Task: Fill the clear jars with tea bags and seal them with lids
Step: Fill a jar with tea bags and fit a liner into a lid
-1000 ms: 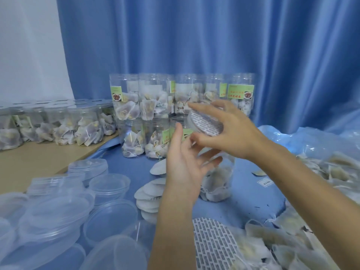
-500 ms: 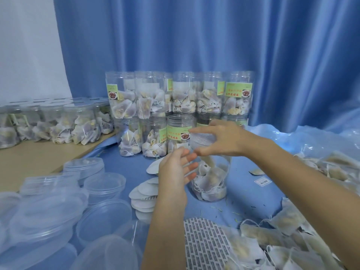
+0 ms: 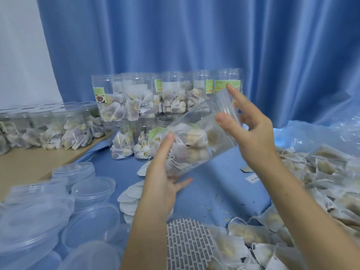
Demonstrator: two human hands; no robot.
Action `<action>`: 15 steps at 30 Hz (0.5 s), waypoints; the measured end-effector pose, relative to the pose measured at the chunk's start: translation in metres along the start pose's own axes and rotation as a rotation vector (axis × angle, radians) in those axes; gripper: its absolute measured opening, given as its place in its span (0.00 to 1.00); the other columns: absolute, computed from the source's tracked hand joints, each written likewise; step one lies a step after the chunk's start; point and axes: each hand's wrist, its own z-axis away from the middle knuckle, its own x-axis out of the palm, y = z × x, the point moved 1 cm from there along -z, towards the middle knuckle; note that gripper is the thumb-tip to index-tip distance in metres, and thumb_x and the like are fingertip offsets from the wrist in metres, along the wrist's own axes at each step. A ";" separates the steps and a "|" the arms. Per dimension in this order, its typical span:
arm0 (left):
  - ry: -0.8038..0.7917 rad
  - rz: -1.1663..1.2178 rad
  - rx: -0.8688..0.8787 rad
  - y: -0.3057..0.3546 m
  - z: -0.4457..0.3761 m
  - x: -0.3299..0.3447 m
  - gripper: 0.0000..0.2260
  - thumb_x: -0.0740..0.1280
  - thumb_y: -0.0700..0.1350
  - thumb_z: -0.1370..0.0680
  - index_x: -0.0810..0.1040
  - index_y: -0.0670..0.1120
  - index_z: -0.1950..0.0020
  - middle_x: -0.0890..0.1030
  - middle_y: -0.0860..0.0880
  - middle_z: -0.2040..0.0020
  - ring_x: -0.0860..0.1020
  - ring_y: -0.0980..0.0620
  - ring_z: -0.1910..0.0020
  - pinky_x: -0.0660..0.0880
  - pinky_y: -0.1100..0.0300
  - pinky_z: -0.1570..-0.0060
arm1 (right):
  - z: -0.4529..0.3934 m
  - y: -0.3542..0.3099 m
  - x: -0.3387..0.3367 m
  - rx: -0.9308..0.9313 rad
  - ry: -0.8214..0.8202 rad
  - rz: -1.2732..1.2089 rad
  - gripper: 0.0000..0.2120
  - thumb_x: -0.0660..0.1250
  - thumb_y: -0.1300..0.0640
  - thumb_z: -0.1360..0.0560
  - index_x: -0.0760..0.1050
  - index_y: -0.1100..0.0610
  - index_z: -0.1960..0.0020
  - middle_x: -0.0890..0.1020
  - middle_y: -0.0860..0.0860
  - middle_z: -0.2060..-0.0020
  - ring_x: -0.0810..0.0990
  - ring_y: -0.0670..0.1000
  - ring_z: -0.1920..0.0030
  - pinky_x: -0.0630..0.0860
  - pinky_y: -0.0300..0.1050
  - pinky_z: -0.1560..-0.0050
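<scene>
The left hand (image 3: 162,181) cups the base end of a clear jar (image 3: 196,137), thumb laid up along its near side and fingers curled under the bottom. The right hand (image 3: 251,131) is at the jar's mouth end, thumb and fingers spread around the rim; whether they press the rim or only frame it cannot be told. The jar is lifted clear of the table and tilted, its base toward 7 o'clock and its mouth toward 1 o'clock, and tea bags (image 3: 187,147) fill its lower half.

Just behind the jar, toward 11 o'clock, filled jars (image 3: 136,100) with green labels stand stacked in two tiers against the blue curtain (image 3: 194,36). Farther out at 9 o'clock, a row of lidded jars (image 3: 58,129) with tea bags sits on a tan board (image 3: 29,164). At 8 o'clock from the left hand, clear plastic lids (image 3: 91,190) lie in loose stacks, running down to the lower left corner. Between the lids and the left forearm, white round seal liners (image 3: 130,193) lie overlapped on the blue table cloth (image 3: 218,188). At 6 o'clock, under the forearms, a liner with a printed grey pattern (image 3: 187,244) lies face up. From 3 to 5 o'clock, a heap of loose tea bags (image 3: 315,184) with strings spreads over the right side, partly on a clear plastic sheet (image 3: 321,137).
</scene>
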 end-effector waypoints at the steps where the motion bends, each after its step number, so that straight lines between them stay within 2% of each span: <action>1: -0.057 0.058 0.031 0.002 0.002 0.001 0.31 0.72 0.62 0.40 0.77 0.54 0.38 0.82 0.49 0.43 0.80 0.45 0.44 0.79 0.45 0.49 | 0.002 0.000 0.003 0.005 0.002 -0.032 0.24 0.72 0.44 0.33 0.70 0.31 0.40 0.73 0.25 0.41 0.70 0.31 0.38 0.66 0.34 0.34; 4: -0.008 0.184 0.156 0.007 0.002 -0.004 0.32 0.74 0.60 0.42 0.78 0.49 0.40 0.84 0.47 0.46 0.82 0.48 0.46 0.79 0.47 0.49 | 0.006 0.001 0.010 0.040 -0.113 -0.072 0.26 0.68 0.40 0.34 0.67 0.31 0.38 0.69 0.27 0.37 0.65 0.35 0.32 0.65 0.48 0.29; 5: 0.027 0.206 0.179 0.009 0.001 -0.007 0.34 0.74 0.59 0.42 0.78 0.48 0.39 0.84 0.47 0.46 0.82 0.48 0.47 0.79 0.47 0.49 | 0.006 0.002 0.011 0.057 -0.186 -0.083 0.26 0.66 0.38 0.34 0.66 0.32 0.37 0.68 0.27 0.36 0.63 0.35 0.31 0.64 0.47 0.29; 7: 0.084 0.245 0.204 0.011 0.000 -0.014 0.35 0.75 0.56 0.43 0.77 0.47 0.38 0.84 0.46 0.46 0.83 0.47 0.49 0.80 0.49 0.52 | 0.005 0.002 0.008 0.110 -0.345 -0.105 0.28 0.63 0.36 0.35 0.64 0.32 0.35 0.65 0.27 0.34 0.61 0.31 0.31 0.63 0.34 0.32; 8: 0.117 0.259 0.209 0.011 0.000 -0.017 0.35 0.75 0.55 0.44 0.77 0.46 0.38 0.84 0.45 0.46 0.83 0.48 0.51 0.80 0.50 0.54 | 0.005 0.002 0.005 0.144 -0.418 -0.118 0.29 0.62 0.36 0.35 0.64 0.33 0.34 0.66 0.30 0.32 0.63 0.32 0.31 0.64 0.32 0.35; 11: 0.171 0.244 0.206 0.012 -0.001 -0.024 0.35 0.75 0.56 0.45 0.78 0.47 0.39 0.83 0.46 0.45 0.84 0.48 0.51 0.81 0.50 0.57 | 0.002 0.001 -0.006 0.199 -0.554 -0.081 0.33 0.67 0.40 0.35 0.63 0.32 0.32 0.70 0.41 0.32 0.71 0.44 0.34 0.71 0.43 0.38; 13: 0.187 0.214 0.186 0.011 -0.002 -0.026 0.33 0.76 0.56 0.44 0.79 0.49 0.41 0.82 0.47 0.44 0.83 0.47 0.50 0.81 0.49 0.55 | 0.000 0.001 -0.012 0.222 -0.576 -0.047 0.35 0.72 0.45 0.36 0.62 0.27 0.34 0.71 0.43 0.34 0.75 0.45 0.37 0.75 0.42 0.43; 15: 0.195 0.193 0.162 0.011 -0.003 -0.028 0.31 0.75 0.57 0.44 0.80 0.50 0.43 0.83 0.47 0.45 0.83 0.47 0.50 0.81 0.50 0.56 | -0.001 0.005 -0.019 0.233 -0.610 -0.029 0.39 0.74 0.50 0.37 0.60 0.25 0.35 0.69 0.40 0.34 0.73 0.43 0.36 0.73 0.40 0.40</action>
